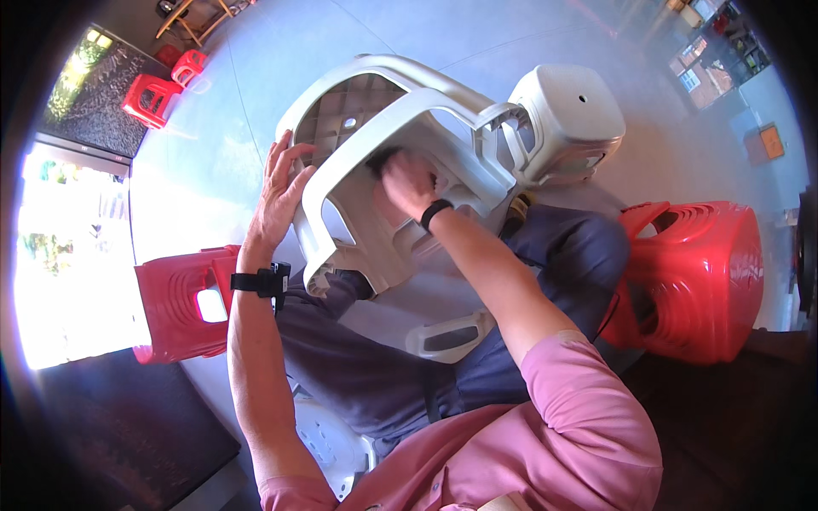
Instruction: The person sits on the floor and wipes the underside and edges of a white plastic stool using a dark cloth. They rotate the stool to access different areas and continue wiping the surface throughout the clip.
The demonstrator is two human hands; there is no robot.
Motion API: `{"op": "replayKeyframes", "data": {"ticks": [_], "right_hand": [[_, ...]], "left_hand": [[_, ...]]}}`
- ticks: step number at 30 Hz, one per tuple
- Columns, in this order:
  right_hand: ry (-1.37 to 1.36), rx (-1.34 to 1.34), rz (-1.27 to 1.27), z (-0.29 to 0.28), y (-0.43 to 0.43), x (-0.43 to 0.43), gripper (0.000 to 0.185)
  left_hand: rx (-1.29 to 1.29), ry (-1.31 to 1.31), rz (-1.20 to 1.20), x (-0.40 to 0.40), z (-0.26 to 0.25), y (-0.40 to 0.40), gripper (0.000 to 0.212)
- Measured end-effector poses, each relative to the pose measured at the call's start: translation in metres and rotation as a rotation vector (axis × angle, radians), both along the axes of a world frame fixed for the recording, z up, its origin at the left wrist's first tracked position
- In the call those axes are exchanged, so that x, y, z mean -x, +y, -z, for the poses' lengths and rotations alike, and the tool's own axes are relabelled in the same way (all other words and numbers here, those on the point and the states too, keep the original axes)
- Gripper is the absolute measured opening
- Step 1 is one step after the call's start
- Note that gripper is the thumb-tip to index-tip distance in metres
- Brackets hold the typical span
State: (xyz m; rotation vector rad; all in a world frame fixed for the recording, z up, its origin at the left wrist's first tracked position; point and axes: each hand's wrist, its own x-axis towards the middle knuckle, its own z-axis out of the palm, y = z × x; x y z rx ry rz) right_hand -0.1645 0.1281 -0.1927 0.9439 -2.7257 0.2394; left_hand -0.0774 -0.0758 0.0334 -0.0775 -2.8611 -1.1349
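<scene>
In front of me a large white plastic stool (358, 144) lies tipped on its side, its hollow underside and legs turned towards me. My left hand (281, 185) rests against the rim at its left, with fingers spread along the edge and the thumb apart. Inside the hollow, my right hand (409, 182) is blurred; something dark shows by its fingertips, too unclear to name. Whether those fingers hold it cannot be told. A smaller white plastic stool (569, 115) touches or overlaps the large one at its right.
Red plastic stools stand close by at left (185, 303) and right (696, 281). Between my legs is a white plastic part with an opening (447, 338). Smaller red stools (150, 99) stand at the far left, near a dark panel. An orange-marked box (771, 141) is at far right.
</scene>
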Motion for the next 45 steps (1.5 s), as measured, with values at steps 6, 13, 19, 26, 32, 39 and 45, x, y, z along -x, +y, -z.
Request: {"op": "replayKeyframes", "data": {"ticks": [6,13,19,26,32,39,45], "right_hand": [[-0.005,0.138,0.123,0.009,0.016,0.015,0.026],[-0.375,0.329,-0.255,-0.004,-0.017,-0.037,0.015],[-0.937,0.088,-0.586,-0.063,0.014,-0.043,0.011],[-0.2,0.632,-0.168,-0.046,-0.05,-0.005,0.036],[-0.348,0.266,-0.079,-0.005,-0.072,-0.005,0.044],[-0.656,0.295,-0.24,-0.005,-0.05,-0.029,0.035],[-1.196,-0.01,-0.53,-0.074,-0.008,-0.03,0.028]], "left_hand": [[-0.016,0.026,0.012,0.01,-0.008,0.014,0.046],[0.041,0.044,0.012,0.013,-0.003,0.009,0.042],[-0.025,0.032,0.017,0.007,0.006,0.002,0.04],[-0.001,0.072,0.029,0.014,0.0,0.004,0.04],[-0.064,0.059,0.034,0.011,0.004,0.008,0.039],[-0.128,0.049,0.035,0.007,0.01,0.003,0.038],[-0.176,0.059,0.022,0.002,0.017,-0.003,0.039]]}}
